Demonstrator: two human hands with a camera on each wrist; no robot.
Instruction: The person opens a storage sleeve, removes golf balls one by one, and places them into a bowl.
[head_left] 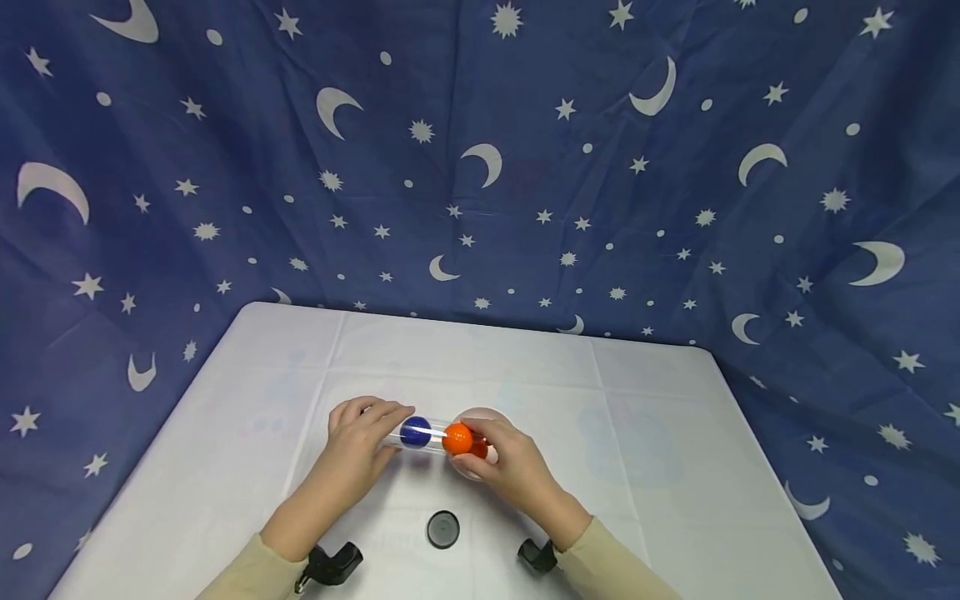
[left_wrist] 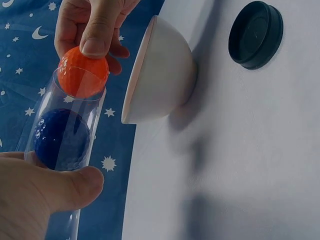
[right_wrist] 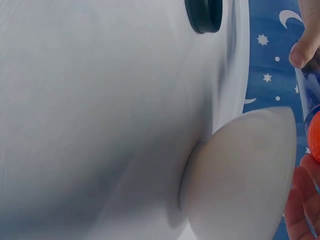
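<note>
My left hand (head_left: 358, 446) grips a clear plastic tube (left_wrist: 97, 112) around its side, the thumb lying along the wall. Inside the tube sits a dark blue golf ball (left_wrist: 62, 139), a little below the mouth. At that mouth my right hand (head_left: 517, 467) pinches an orange golf ball (left_wrist: 82, 75) between thumb and fingers; its lower part overlaps the rim in the left wrist view. Under the right hand stands a white bowl (left_wrist: 162, 75). Something red-orange (head_left: 479, 448) shows in the bowl, partly hidden by the fingers.
A round dark cap (head_left: 443, 529) lies on the white-covered table (head_left: 375, 542), nearer to me than the bowl. Black wrist mounts (head_left: 333, 565) hang below both sleeves. A blue curtain (head_left: 525, 167) with moons and stars rises behind the table's far edge.
</note>
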